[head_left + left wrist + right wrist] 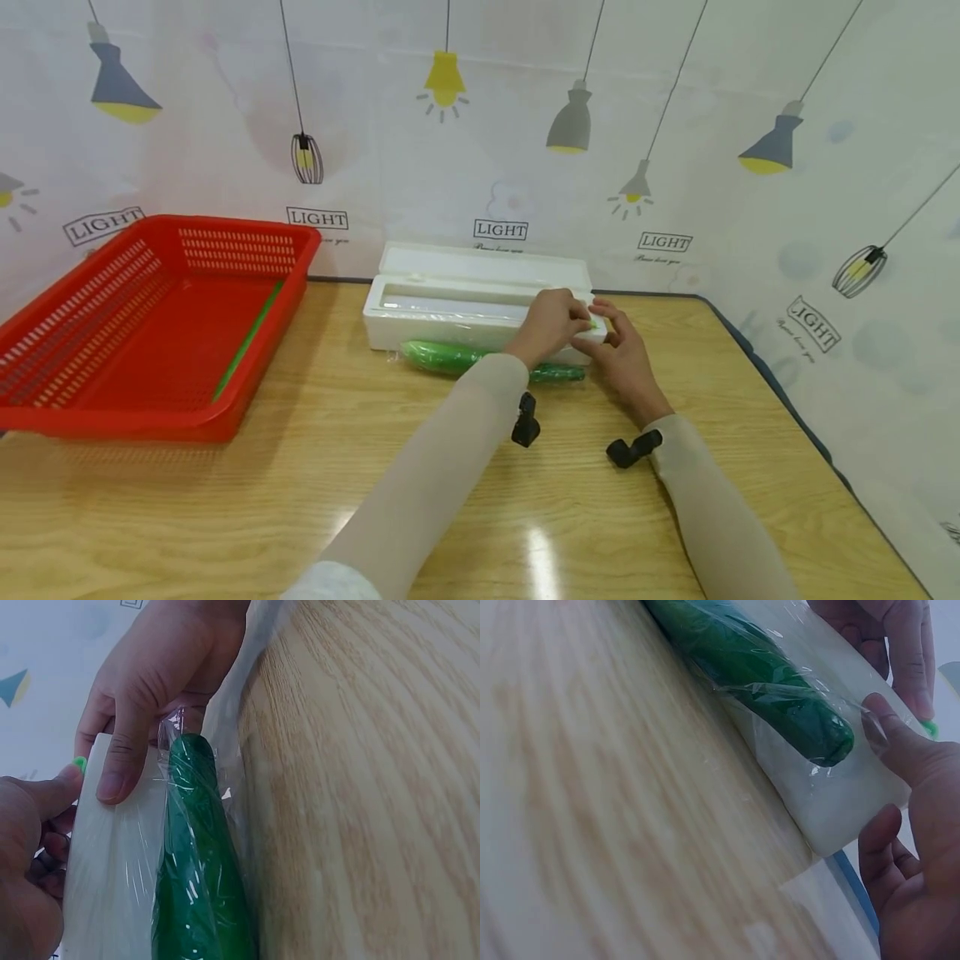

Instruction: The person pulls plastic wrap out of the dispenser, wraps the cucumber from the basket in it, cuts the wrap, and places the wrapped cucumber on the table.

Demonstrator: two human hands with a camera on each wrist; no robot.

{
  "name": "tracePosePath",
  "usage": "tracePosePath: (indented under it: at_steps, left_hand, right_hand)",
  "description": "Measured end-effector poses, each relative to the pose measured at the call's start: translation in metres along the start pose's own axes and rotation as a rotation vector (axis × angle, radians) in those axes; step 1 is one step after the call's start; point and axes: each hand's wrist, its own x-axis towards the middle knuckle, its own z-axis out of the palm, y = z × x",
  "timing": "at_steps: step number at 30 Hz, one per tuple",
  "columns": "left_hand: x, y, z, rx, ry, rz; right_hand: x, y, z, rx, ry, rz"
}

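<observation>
A white cling-film dispenser box (450,304) stands on the table with its lid up. In front of it lies a green cucumber (442,357) wrapped in clear film (199,862) (757,667). My left hand (555,321) rests on the box's top right edge, its thumb (45,795) and fingertips pinching a small green slider (592,323) (79,761) (928,727). My right hand (618,354) grips the box's right end, thumb (116,765) (900,750) pressed on the front face. Film stretches from the box over the cucumber's tip.
A red plastic basket (112,421) sits at the left of the wooden table (300,500), with a thin green stick (247,340) inside. A printed backdrop rises right behind the box. The table's right edge (795,417) runs close to my right arm.
</observation>
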Motion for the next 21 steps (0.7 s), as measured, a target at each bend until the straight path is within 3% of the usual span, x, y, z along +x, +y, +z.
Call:
tracePosePath:
  at_steps: [9, 16, 21]
  left_hand:
    - [0.0, 0.002, -0.003, 0.028, -0.032, -0.013]
    - [0.003, 0.007, -0.004, 0.153, -0.115, -0.022]
    - [0.006, 0.013, -0.006, 0.254, -0.129, -0.009]
  right_hand:
    - [0.0, 0.0, -0.001, 0.021, 0.005, 0.011]
    - [-0.001, -0.002, 0.001, 0.005, 0.019, -0.004]
    - [-0.002, -0.002, 0.0, 0.027, 0.001, -0.007]
